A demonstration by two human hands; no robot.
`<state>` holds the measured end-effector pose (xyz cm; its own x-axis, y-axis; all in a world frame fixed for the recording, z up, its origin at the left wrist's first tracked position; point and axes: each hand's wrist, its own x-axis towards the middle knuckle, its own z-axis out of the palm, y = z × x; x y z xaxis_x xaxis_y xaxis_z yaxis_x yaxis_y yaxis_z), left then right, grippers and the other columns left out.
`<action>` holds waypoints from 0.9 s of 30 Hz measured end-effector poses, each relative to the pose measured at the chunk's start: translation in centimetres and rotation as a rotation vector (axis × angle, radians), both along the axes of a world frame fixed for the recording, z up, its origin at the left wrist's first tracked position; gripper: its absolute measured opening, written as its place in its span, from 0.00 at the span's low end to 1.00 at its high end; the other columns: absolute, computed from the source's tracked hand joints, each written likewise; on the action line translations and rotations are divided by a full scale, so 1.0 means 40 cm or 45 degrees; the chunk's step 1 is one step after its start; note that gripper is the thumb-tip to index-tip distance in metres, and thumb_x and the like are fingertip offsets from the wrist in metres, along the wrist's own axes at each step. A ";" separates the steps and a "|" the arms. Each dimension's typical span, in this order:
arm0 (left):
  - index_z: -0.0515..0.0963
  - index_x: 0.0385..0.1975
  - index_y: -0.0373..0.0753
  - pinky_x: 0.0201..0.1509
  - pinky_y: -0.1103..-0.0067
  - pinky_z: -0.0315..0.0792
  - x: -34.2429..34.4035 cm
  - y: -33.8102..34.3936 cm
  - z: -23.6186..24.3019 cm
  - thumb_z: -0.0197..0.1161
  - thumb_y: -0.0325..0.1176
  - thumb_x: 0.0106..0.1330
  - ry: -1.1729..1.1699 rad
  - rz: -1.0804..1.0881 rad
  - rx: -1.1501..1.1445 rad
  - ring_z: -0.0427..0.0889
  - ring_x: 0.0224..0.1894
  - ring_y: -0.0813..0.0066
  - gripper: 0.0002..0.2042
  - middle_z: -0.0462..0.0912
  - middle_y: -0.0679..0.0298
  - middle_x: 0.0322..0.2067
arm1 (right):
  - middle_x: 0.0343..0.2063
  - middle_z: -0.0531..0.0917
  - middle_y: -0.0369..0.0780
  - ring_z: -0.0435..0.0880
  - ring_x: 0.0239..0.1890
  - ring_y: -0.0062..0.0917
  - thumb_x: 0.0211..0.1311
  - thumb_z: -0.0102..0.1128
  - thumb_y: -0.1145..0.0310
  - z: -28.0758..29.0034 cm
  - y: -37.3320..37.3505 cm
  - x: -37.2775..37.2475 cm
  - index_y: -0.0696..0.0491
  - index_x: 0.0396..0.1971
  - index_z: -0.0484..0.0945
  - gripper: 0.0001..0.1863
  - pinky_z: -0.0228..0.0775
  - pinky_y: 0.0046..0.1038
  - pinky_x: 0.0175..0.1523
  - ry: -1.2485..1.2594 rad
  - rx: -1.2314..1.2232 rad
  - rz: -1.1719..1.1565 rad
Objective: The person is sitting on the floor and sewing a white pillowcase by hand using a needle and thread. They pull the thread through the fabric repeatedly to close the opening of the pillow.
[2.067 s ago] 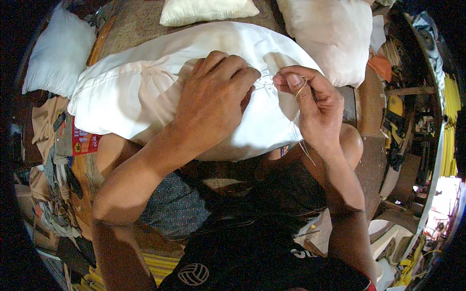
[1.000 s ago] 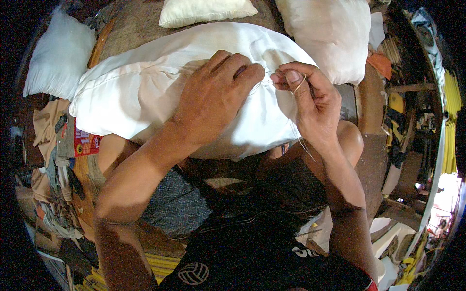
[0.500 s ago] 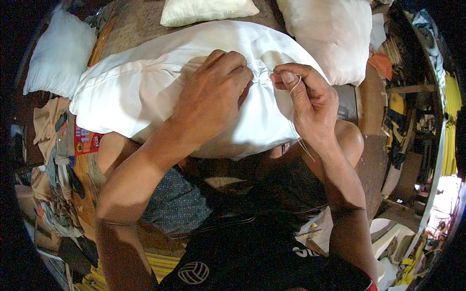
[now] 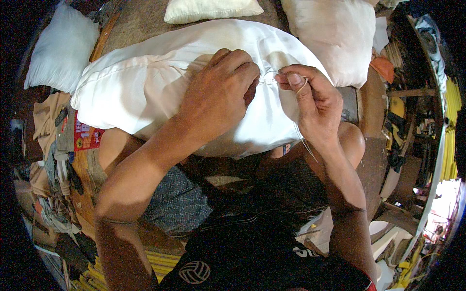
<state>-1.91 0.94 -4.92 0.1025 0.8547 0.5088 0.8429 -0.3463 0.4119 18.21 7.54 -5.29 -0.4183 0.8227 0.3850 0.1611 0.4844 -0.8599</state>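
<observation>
A large white pillow (image 4: 131,92) lies across my lap, its cloth gathered and wrinkled along a seam. My left hand (image 4: 221,89) is closed on the pillow's cloth at that seam, its fingertips mostly hidden behind the knuckles. Just to its right, my right hand (image 4: 318,102) pinches a thin curved needle (image 4: 273,72) between thumb and fingers, close to the gathered cloth. Pale thread (image 4: 302,138) loops over the right fingers and hangs in loose ends below that hand.
Another white pillow (image 4: 335,41) lies at the far right, a smaller one (image 4: 213,9) at the top and a third (image 4: 60,48) at the far left. Heaped cloths (image 4: 53,169) lie on the left. Tools and scraps fill a wooden shelf (image 4: 412,92) on the right.
The view has shifted slightly, and both hands appear a little farther right. Their grips on the cloth and the needle look the same.
</observation>
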 end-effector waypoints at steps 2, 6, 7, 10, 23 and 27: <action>0.80 0.36 0.36 0.53 0.61 0.75 0.002 0.002 -0.001 0.67 0.24 0.55 -0.015 0.001 -0.004 0.80 0.47 0.49 0.09 0.82 0.55 0.41 | 0.37 0.89 0.43 0.87 0.40 0.25 0.74 0.60 0.68 0.006 -0.002 -0.001 0.58 0.42 0.86 0.10 0.78 0.26 0.48 -0.052 0.062 -0.013; 0.80 0.36 0.36 0.53 0.61 0.75 0.002 0.003 -0.002 0.67 0.23 0.54 -0.018 -0.007 -0.011 0.80 0.47 0.49 0.09 0.82 0.55 0.42 | 0.37 0.89 0.43 0.87 0.40 0.25 0.74 0.60 0.68 0.012 -0.007 -0.003 0.58 0.42 0.86 0.10 0.78 0.26 0.47 -0.074 0.048 -0.016; 0.80 0.36 0.36 0.53 0.61 0.75 0.002 0.002 0.000 0.67 0.23 0.54 -0.016 -0.011 -0.010 0.80 0.47 0.49 0.09 0.82 0.54 0.42 | 0.37 0.89 0.43 0.87 0.40 0.25 0.74 0.60 0.67 0.011 -0.007 -0.002 0.58 0.42 0.86 0.10 0.78 0.26 0.48 -0.048 0.033 -0.025; 0.80 0.37 0.36 0.53 0.61 0.75 0.001 0.000 0.002 0.67 0.23 0.54 -0.003 -0.013 0.006 0.80 0.47 0.49 0.10 0.81 0.54 0.42 | 0.37 0.89 0.43 0.87 0.40 0.26 0.74 0.60 0.67 0.009 -0.007 -0.001 0.58 0.42 0.86 0.10 0.78 0.27 0.48 0.014 -0.012 -0.034; 0.80 0.39 0.36 0.56 0.59 0.74 0.001 -0.003 0.001 0.65 0.25 0.56 0.006 0.010 -0.036 0.79 0.49 0.48 0.10 0.81 0.53 0.44 | 0.35 0.89 0.41 0.87 0.40 0.23 0.75 0.58 0.69 0.021 -0.013 -0.010 0.60 0.41 0.86 0.11 0.78 0.25 0.49 -0.039 -0.120 -0.004; 0.80 0.38 0.36 0.57 0.60 0.73 0.000 -0.005 -0.001 0.64 0.26 0.57 -0.004 0.007 -0.033 0.79 0.50 0.48 0.09 0.81 0.53 0.44 | 0.36 0.89 0.41 0.86 0.39 0.22 0.76 0.56 0.70 0.021 -0.008 -0.013 0.63 0.40 0.84 0.12 0.78 0.25 0.48 -0.027 -0.202 0.050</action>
